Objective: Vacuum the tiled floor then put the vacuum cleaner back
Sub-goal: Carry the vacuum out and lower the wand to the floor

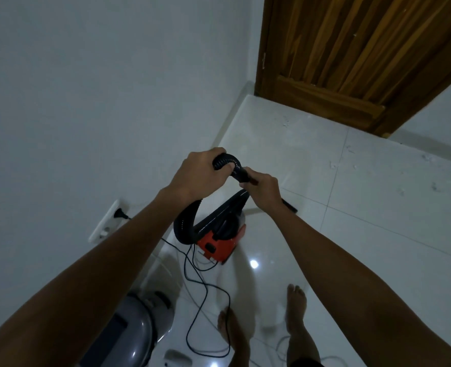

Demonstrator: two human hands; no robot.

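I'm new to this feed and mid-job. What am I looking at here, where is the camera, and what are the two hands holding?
There is no machine: a head-worn camera looks down at a person's bare arms. The left hand grips the bend of a black ribbed hose; the right hand grips its stiff end. The hose runs down to a small red vacuum cleaner on the white tiled floor. Its black cord trails past bare feet, and a plug sits in the wall socket. White crumbs lie near the wooden door.

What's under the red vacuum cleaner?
The red vacuum cleaner stands on the shiny white tiled floor. Its black power cord trails out beside it. The tile right beneath it is hidden by its body.
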